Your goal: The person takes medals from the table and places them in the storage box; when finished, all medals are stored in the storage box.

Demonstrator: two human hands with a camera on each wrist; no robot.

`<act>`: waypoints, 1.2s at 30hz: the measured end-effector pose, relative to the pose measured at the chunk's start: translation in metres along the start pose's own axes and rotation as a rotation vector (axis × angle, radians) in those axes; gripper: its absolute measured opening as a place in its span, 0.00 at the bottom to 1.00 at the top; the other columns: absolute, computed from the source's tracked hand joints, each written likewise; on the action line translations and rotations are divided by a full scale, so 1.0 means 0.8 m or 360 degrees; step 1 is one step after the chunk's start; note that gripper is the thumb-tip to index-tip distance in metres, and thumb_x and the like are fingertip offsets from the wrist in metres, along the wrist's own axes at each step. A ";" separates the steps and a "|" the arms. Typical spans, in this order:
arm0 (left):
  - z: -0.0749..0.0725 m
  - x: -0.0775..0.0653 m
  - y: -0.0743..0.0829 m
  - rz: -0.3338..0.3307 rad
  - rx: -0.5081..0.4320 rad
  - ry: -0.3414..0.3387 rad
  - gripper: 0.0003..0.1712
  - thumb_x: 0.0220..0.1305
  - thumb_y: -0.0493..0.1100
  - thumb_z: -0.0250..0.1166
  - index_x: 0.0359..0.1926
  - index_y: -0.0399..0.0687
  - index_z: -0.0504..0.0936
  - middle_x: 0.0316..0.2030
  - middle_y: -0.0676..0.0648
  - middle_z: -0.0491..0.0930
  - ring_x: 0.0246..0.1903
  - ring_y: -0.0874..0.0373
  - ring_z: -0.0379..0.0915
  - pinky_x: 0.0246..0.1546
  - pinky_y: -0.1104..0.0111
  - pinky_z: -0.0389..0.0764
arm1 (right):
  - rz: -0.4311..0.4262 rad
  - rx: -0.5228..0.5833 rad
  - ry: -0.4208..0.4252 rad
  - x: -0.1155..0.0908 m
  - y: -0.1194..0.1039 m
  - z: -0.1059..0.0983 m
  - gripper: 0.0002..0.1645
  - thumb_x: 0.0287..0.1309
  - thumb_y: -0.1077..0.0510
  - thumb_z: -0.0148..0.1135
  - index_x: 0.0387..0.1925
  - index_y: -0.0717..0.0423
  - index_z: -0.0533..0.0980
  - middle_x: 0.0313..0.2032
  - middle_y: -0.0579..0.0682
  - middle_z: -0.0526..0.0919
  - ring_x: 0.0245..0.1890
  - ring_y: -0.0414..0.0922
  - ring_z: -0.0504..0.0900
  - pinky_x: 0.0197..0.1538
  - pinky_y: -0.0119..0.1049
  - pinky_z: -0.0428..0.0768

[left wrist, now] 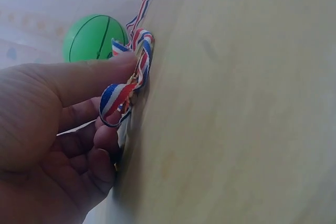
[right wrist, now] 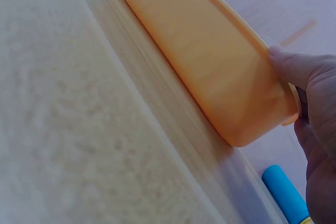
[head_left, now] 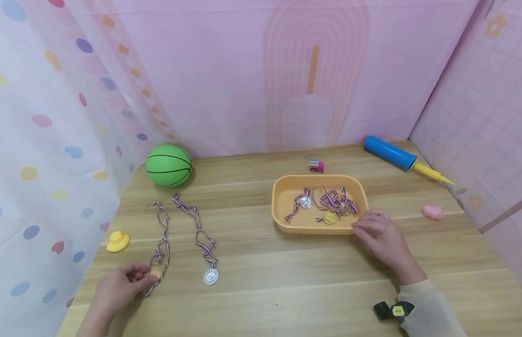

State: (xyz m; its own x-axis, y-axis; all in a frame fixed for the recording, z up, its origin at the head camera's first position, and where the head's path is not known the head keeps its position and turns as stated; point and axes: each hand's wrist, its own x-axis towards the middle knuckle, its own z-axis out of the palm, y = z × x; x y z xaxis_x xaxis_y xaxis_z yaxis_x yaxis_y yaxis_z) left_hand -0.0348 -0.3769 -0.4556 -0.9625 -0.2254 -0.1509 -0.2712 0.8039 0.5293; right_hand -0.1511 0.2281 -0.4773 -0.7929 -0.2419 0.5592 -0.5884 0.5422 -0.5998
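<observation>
My left hand (head_left: 124,285) pinches a gold-coloured medal (head_left: 155,273) between thumb and fingers at the table's front left. Its striped ribbon (left wrist: 142,51) bunches around the fingertips and trails away over the wood. Just right of it lies a silver medal (head_left: 211,276), its twisted ribbon (head_left: 198,222) stretching toward the back. My right hand (head_left: 380,236) grips the near right corner of an orange bin (head_left: 303,230), thumb on the outside of the rim. Inside the bin are a silver medal (head_left: 306,202), a gold medal (head_left: 329,217), a darker medal (head_left: 344,208) and tangled ribbons.
A green ball (head_left: 168,165) sits at the back left, a yellow toy duck (head_left: 118,241) at the left edge. Behind the bin stands a small toy truck (head_left: 316,166). A blue and yellow pump (head_left: 391,153) and a pink toy (head_left: 432,212) lie to the right.
</observation>
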 end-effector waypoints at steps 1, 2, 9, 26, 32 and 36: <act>0.000 0.000 0.001 0.0005 -0.0004 -0.0019 0.28 0.48 0.56 0.75 0.41 0.37 0.83 0.29 0.50 0.82 0.26 0.63 0.72 0.25 0.72 0.74 | 0.0001 0.0001 0.0000 0.000 0.000 0.000 0.13 0.43 0.69 0.75 0.32 0.55 0.85 0.33 0.42 0.86 0.45 0.42 0.74 0.52 0.24 0.66; -0.001 -0.001 0.001 0.0015 -0.0002 -0.0035 0.29 0.48 0.55 0.75 0.42 0.37 0.83 0.29 0.50 0.81 0.26 0.63 0.72 0.25 0.72 0.74 | 0.0001 0.0001 0.0000 0.000 0.000 0.000 0.13 0.42 0.69 0.75 0.32 0.55 0.85 0.33 0.42 0.86 0.45 0.42 0.74 0.52 0.24 0.66; -0.002 -0.001 0.002 0.0079 -0.0004 -0.0108 0.29 0.45 0.50 0.77 0.44 0.35 0.81 0.31 0.49 0.81 0.27 0.62 0.72 0.27 0.72 0.75 | 0.0007 -0.0018 0.0003 0.000 -0.002 0.000 0.12 0.43 0.68 0.75 0.33 0.54 0.85 0.33 0.43 0.86 0.45 0.43 0.74 0.52 0.25 0.66; -0.001 -0.001 0.001 0.0094 0.0012 -0.0149 0.20 0.49 0.48 0.75 0.34 0.40 0.78 0.26 0.50 0.74 0.24 0.62 0.67 0.24 0.71 0.71 | 0.0017 -0.0002 0.0005 -0.001 -0.003 0.000 0.12 0.44 0.68 0.74 0.33 0.53 0.85 0.33 0.43 0.86 0.45 0.42 0.74 0.52 0.25 0.66; -0.002 -0.001 0.004 0.0098 0.0010 -0.0148 0.15 0.55 0.49 0.72 0.28 0.44 0.76 0.22 0.51 0.72 0.22 0.62 0.65 0.23 0.71 0.69 | 0.0006 0.0002 0.0013 0.000 -0.003 0.000 0.12 0.43 0.69 0.74 0.33 0.54 0.85 0.33 0.43 0.86 0.46 0.42 0.74 0.52 0.24 0.66; -0.003 -0.001 0.006 0.0102 0.0025 -0.0152 0.14 0.59 0.50 0.69 0.29 0.44 0.77 0.23 0.50 0.73 0.23 0.61 0.65 0.24 0.71 0.69 | 0.0010 0.0005 0.0015 0.000 -0.003 0.001 0.12 0.44 0.68 0.74 0.32 0.53 0.85 0.33 0.42 0.86 0.45 0.42 0.74 0.52 0.25 0.66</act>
State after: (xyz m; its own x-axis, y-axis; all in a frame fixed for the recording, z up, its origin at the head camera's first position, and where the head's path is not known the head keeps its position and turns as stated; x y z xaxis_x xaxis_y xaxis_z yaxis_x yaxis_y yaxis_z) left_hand -0.0352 -0.3741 -0.4506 -0.9730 -0.1204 -0.1968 -0.2085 0.8237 0.5272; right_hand -0.1500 0.2265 -0.4763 -0.7952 -0.2306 0.5608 -0.5837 0.5414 -0.6051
